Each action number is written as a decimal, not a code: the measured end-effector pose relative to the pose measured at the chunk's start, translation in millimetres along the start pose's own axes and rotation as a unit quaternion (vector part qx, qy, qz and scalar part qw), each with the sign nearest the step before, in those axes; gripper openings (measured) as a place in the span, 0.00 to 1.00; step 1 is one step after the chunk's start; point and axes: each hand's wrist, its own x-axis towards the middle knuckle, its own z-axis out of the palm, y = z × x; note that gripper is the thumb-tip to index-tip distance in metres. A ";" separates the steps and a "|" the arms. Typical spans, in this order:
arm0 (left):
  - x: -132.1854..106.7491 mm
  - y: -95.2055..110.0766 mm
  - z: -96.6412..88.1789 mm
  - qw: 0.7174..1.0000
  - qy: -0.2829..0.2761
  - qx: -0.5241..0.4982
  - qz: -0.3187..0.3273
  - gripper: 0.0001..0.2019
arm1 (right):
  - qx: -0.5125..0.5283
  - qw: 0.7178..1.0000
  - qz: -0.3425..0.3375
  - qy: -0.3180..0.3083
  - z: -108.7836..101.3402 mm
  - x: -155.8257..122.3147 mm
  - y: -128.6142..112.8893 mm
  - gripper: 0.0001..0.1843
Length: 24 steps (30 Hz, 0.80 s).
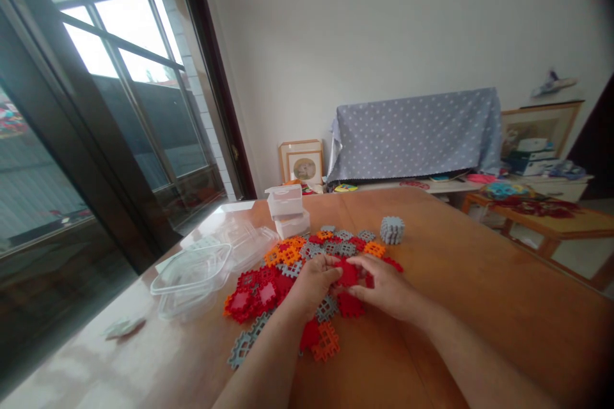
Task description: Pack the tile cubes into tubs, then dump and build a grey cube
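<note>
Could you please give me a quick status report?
Left hand, right hand both on red plastic tile. Orange tiles and grey tiles around them. Clear plastic tub left of the pile.

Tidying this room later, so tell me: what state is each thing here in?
Red waffle block: held between both hands
Left hand: on the block
Right hand: on the block
Grey block cube: assembled, upright
Loose blocks: heaped, unjoined
White plastic boxes: stacked two high
Clear plastic tub: unstacked, beside the heap

The wooden surface (480, 307) carries a scattered pile of red, orange and grey interlocking plastic tiles (268, 291), an assembled grey tile cube (392, 230), a clear plastic tub (192, 281) and stacked white boxes (286, 208).
</note>
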 end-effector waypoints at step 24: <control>-11.6 11.4 -18.3 0.834 0.061 0.542 0.085 0.11 | -0.159 0.975 0.014 -0.156 -1.3 -11.1 -0.5 0.15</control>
